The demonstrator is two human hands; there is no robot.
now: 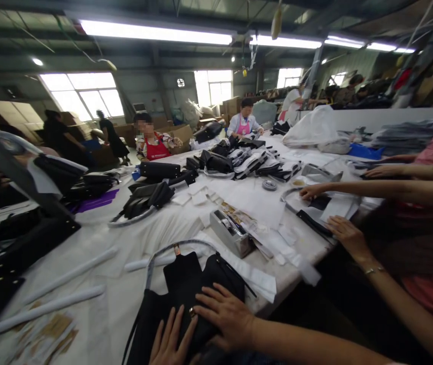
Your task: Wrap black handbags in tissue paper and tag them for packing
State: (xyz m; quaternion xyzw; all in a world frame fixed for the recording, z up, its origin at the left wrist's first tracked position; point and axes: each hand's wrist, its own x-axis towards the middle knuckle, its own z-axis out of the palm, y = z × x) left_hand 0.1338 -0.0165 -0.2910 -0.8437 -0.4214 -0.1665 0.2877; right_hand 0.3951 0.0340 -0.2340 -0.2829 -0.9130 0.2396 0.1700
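A black handbag (180, 281) lies on the white-covered table at the near edge, its flap tongue pointing away from me. Its handle (148, 268), wrapped in pale covering, arches over the far side. My left hand (173, 337) rests flat on the bag's near left part, fingers stretched out. To the right of it, my right hand (224, 314) is spread on the bag's front, fingertips beside a small gold clasp (191, 312). Neither hand grips anything that I can see. A black strap (235, 274) trails along the bag's right side.
A grey metal box (231, 235) stands beyond the bag, near papers and packing strips. White paper rolls (72, 274) lie to the left. Black bags (216, 162) are piled mid-table. On the right, a co-worker's hands (348, 235) work on another bag. Two people in aprons sit opposite.
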